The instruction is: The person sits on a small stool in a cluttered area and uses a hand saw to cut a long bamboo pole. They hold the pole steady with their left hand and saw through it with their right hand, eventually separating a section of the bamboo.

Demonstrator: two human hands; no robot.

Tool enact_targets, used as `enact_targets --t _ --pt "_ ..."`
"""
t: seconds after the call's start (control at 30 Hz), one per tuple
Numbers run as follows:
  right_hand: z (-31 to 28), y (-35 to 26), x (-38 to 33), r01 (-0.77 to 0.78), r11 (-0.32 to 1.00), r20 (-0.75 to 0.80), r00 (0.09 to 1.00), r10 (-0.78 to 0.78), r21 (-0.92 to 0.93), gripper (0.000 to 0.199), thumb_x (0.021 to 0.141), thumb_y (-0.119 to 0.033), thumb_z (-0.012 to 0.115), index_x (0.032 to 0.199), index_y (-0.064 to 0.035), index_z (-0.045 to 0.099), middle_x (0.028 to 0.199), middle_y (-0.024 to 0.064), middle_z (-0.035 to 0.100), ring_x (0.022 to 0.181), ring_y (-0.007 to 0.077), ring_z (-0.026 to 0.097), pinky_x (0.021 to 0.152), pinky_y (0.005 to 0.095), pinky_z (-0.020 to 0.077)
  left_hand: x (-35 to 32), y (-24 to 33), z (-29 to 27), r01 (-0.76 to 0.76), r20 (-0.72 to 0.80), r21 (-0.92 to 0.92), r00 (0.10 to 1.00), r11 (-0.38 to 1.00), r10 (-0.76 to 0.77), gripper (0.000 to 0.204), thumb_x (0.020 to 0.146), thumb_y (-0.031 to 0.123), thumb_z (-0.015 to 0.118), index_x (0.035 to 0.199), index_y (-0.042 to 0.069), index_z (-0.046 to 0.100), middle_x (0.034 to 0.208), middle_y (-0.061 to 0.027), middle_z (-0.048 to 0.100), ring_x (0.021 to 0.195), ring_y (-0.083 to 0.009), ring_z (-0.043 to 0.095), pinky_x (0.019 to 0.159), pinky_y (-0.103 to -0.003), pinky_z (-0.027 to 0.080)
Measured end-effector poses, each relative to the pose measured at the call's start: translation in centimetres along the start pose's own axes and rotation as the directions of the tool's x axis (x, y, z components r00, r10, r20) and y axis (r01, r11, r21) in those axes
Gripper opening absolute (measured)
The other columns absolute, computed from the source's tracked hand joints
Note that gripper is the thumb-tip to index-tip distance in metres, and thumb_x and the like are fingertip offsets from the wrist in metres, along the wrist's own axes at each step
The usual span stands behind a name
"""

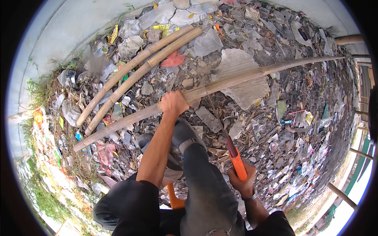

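Note:
A long bamboo pole [232, 82] lies slantwise before me, from the lower left up to the far right. My left hand [174, 103] is closed around it just above my shoe, left of its middle. In my right hand [242, 181] is the orange handle of a handsaw [237, 161]. Its narrow dark blade runs up and away, and the far end meets the pole a little right of my left hand. How deep the blade sits in the bamboo I cannot tell. My shoe [187, 135] is close below the pole.
Two shorter bamboo pieces [132, 80] lie side by side at the far left. A flat broken slab [242, 74] is under the pole. Plastic scraps and rubble cover the ground. Pale walls [67, 31] stand behind. Something orange [174, 198] shows between my legs.

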State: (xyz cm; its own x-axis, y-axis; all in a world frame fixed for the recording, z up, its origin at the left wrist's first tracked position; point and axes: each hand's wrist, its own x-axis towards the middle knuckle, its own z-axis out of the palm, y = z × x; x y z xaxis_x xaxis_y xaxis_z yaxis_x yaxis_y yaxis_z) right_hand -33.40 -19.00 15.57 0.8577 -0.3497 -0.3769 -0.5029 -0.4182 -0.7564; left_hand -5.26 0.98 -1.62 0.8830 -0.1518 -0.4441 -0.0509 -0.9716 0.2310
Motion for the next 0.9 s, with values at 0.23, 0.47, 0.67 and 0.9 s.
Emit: enact_targets --t 0.23,0.47,0.67,0.9 --pt "3.8 -1.5 5.5 0.011 0.994 -0.014 1.0 -0.01 0.105 0.011 0.08 -0.008 0.074 0.082 0.0006 0.067 0.062 0.0042 0.061 0.055 0.009 0.057 0.054 0.0293 0.0476 -0.6 -0.6 1.3 0.003 0.054 -0.003 0.999 1.0 -0.003 0.038 0.073 0.026 0.071 0.102 0.003 0.08 0.098 -0.0261 0.077 0.095 -0.042 0.076 0.089 -0.048 0.06" --pt "-2.5 -0.1 -6.3 -0.027 0.996 -0.013 1.0 0.026 -0.09 0.012 0.078 -0.008 0.075 0.082 -0.0004 0.067 0.064 0.0084 0.064 0.052 0.0159 0.063 0.053 0.0327 0.0506 0.3 -0.1 -0.8 0.012 0.036 -0.015 0.999 1.0 -0.011 0.038 0.074 0.03 0.074 0.099 0.002 0.08 0.098 -0.0257 0.077 0.095 -0.0407 0.077 0.087 -0.046 0.061" --pt "7.0 -1.9 9.2 0.198 0.979 -0.104 0.976 -0.192 0.05 0.01 0.082 -0.007 0.071 0.088 0.0004 0.067 0.064 0.0076 0.061 0.055 0.0117 0.056 0.055 0.0305 0.0475 0.2 1.5 -0.8 0.021 0.087 0.023 0.996 1.0 -0.023 0.034 0.076 0.026 0.071 0.099 0.003 0.081 0.103 -0.0246 0.078 0.1 -0.04 0.076 0.091 -0.045 0.061" --pt "-1.6 -9.3 7.6 0.202 0.979 -0.274 0.943 -0.19 0.018 0.006 0.082 -0.001 0.069 0.085 0.0032 0.065 0.068 0.0039 0.062 0.059 0.0106 0.055 0.058 0.0293 0.0476 0.8 -0.6 -0.9 0.033 0.066 0.048 0.997 0.998 -0.036 0.038 0.072 0.026 0.076 0.101 0.002 0.079 0.104 -0.023 0.078 0.099 -0.0396 0.076 0.09 -0.046 0.061"
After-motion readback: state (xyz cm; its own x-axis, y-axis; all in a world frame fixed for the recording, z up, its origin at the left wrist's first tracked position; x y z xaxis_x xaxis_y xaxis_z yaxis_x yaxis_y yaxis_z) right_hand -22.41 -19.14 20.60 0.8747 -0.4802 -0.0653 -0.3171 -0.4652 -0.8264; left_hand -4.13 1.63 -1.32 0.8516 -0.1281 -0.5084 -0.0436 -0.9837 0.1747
